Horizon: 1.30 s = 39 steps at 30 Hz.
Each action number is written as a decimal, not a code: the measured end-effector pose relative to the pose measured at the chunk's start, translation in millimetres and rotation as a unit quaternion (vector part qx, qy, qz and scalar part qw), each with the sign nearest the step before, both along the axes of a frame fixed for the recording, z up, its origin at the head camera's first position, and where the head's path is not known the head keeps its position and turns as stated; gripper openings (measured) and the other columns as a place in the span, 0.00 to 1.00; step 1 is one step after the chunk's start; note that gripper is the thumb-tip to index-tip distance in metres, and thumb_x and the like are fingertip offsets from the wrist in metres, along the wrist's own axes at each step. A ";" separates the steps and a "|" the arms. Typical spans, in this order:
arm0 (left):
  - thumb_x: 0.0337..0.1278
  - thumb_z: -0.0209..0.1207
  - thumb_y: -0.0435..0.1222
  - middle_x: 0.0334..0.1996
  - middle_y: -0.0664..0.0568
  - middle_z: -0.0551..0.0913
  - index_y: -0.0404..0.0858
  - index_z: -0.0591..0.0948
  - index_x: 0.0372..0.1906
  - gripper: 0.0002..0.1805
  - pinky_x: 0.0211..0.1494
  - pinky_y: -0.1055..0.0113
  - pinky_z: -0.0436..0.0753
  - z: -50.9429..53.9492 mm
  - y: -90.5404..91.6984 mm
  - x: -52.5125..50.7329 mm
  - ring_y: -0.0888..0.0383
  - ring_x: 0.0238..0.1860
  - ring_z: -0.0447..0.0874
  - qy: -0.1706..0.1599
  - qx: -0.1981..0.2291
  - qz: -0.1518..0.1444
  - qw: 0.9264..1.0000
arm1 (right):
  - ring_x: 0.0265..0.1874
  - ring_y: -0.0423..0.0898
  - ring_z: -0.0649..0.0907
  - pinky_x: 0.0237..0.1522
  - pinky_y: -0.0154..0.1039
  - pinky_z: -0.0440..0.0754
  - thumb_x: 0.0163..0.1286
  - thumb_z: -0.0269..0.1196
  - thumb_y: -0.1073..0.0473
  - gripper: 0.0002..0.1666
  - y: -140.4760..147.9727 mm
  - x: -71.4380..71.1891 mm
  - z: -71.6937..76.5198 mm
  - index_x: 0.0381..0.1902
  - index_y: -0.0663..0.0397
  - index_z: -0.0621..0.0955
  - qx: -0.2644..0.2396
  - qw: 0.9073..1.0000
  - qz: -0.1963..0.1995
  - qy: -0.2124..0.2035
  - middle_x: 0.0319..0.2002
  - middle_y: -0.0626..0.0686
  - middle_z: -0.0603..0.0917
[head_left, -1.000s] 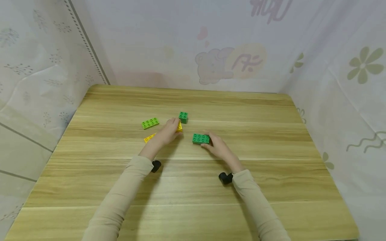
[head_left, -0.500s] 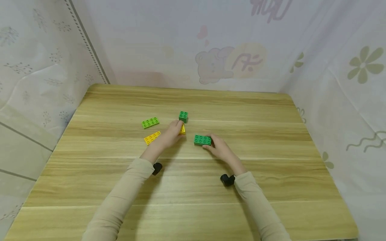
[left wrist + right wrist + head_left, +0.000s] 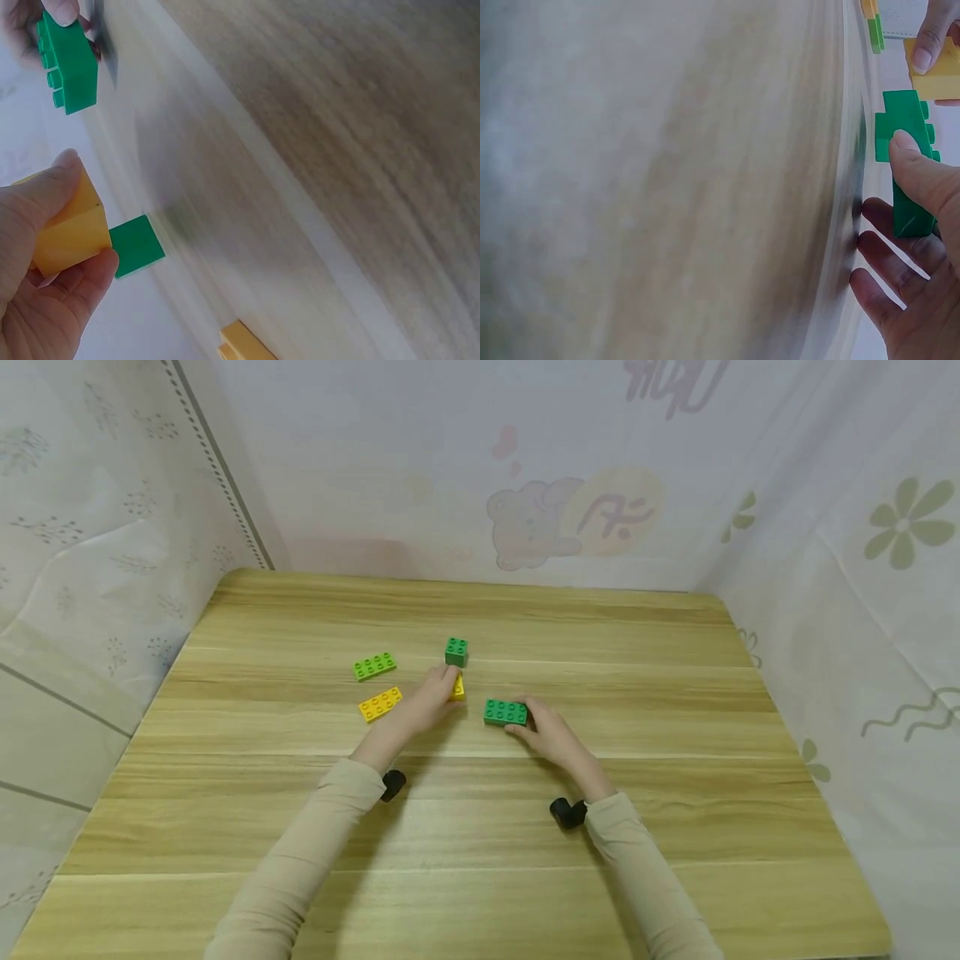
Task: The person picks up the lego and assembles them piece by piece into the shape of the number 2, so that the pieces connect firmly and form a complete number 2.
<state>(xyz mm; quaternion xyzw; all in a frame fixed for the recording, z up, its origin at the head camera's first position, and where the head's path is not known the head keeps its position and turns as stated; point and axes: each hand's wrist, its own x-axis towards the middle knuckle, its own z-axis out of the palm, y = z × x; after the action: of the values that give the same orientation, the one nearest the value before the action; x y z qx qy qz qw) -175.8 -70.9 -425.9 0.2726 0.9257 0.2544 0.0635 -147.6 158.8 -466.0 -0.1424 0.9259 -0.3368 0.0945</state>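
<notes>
My left hand (image 3: 427, 700) pinches a yellow toy building brick (image 3: 75, 236), thumb on one side and fingers on the other. Most of that brick is covered by the hand in the head view. To its right, my right hand (image 3: 553, 732) grips one end of a long green brick (image 3: 505, 713) with two rows of studs. The right wrist view shows the thumb pressed on this green brick's side and the lower fingers spread. Just beyond the left hand, a small square green brick (image 3: 456, 652) stands on the table, studs up.
A thin lime-green brick (image 3: 374, 666) and a thin yellow brick (image 3: 380, 703) lie left of the left hand, the yellow one close to the wrist. The wooden table (image 3: 480, 860) meets patterned cloth (image 3: 375, 477) at its back and sides.
The left hand has shifted right and slightly nearer with its yellow brick, uncovering more of the thin yellow brick. The right hand and long green brick have moved a little right and nearer.
</notes>
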 end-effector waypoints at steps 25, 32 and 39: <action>0.56 0.58 0.34 0.43 0.44 0.73 0.31 0.67 0.52 0.21 0.50 0.63 0.78 -2.1 5.9 12.1 0.52 0.44 0.73 0.033 -0.003 -0.018 0.999 | 0.53 0.48 0.77 0.56 0.45 0.75 0.63 0.60 0.53 0.25 3.0 12.2 -1.5 0.56 0.54 0.71 0.002 1.000 0.016 -0.002 0.52 0.53 0.78; 0.56 0.58 0.33 0.43 0.43 0.74 0.31 0.67 0.51 0.20 0.50 0.63 0.78 -2.6 7.3 14.3 0.52 0.44 0.73 0.044 -0.002 -0.021 0.999 | 0.50 0.46 0.77 0.52 0.43 0.77 0.63 0.61 0.53 0.26 3.1 13.6 -1.2 0.57 0.54 0.71 0.001 1.000 0.023 -0.003 0.52 0.53 0.78; 0.56 0.58 0.33 0.44 0.42 0.74 0.30 0.68 0.51 0.20 0.53 0.62 0.77 -3.7 8.2 14.3 0.51 0.46 0.73 0.038 -0.002 -0.021 0.999 | 0.53 0.48 0.76 0.55 0.45 0.75 0.62 0.61 0.52 0.27 3.5 14.7 -1.8 0.58 0.54 0.71 0.012 1.000 0.026 0.002 0.54 0.54 0.77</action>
<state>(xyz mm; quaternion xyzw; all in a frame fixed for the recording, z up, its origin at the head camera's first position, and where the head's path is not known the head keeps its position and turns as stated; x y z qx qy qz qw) -161.5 -62.7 -429.6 0.3016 0.9220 0.2402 0.0345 -132.9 162.2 -467.8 -0.1660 0.9261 -0.3226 0.1030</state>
